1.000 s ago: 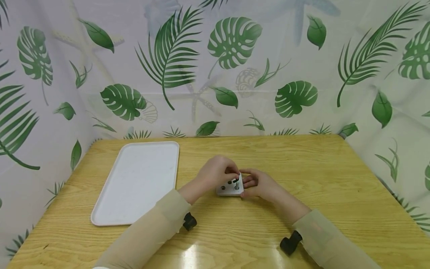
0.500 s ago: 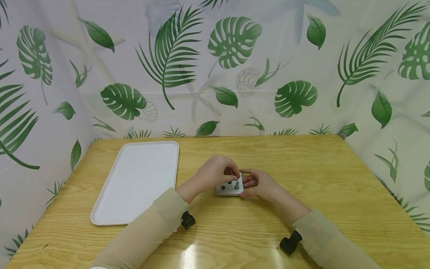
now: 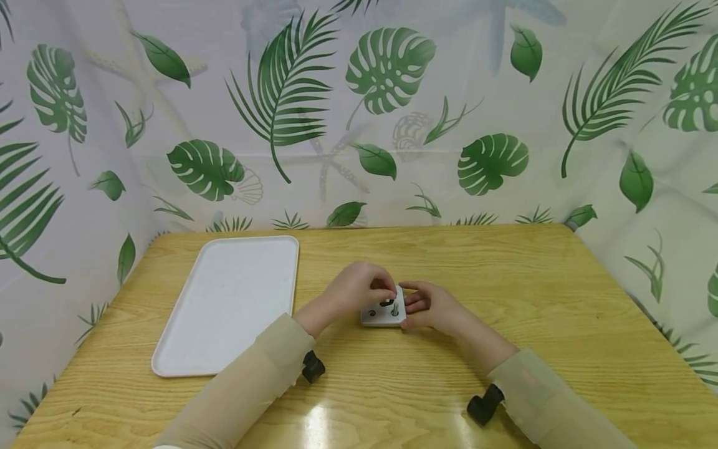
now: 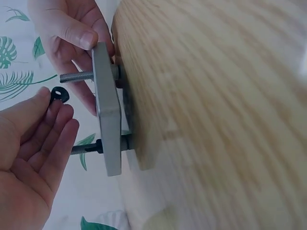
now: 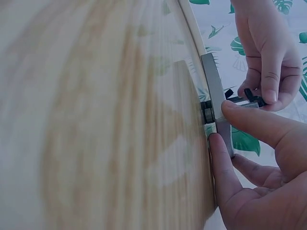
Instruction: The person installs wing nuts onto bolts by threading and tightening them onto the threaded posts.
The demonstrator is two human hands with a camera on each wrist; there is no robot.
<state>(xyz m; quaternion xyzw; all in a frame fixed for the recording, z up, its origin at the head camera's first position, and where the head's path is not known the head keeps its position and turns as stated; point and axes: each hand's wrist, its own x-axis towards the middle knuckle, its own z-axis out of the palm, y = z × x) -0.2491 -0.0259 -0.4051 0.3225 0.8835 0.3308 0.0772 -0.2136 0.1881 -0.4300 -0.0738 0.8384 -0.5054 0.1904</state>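
A small grey-white plate [image 3: 381, 322] with holes stands slightly raised off the wooden table. Two threaded bolts run through it: one bare bolt [image 4: 76, 76] beside the right hand, and another bolt [image 4: 77, 150] bearing a black nut [image 4: 100, 146] against the plate. My left hand [image 3: 359, 288] pinches a small black wing nut [image 4: 59, 94] between thumb and fingertips, just off the bare bolt's end in the left wrist view. At the plate's right edge, my right hand [image 3: 434, 305] grips it, thumb on top and a finger [image 5: 219, 148] below.
A white tray [image 3: 235, 299] lies on the table [image 3: 505, 274] to the left, close to the left forearm. Behind the table hangs a leaf-patterned cloth [image 3: 314, 125]. A small black device [image 3: 313, 366] sits at the left wrist, and another black device [image 3: 485, 405] at the right.
My left fingers shift slightly over the plate, and the black wing nut shows differently between them. The right hand and the plate stay nearly in place.
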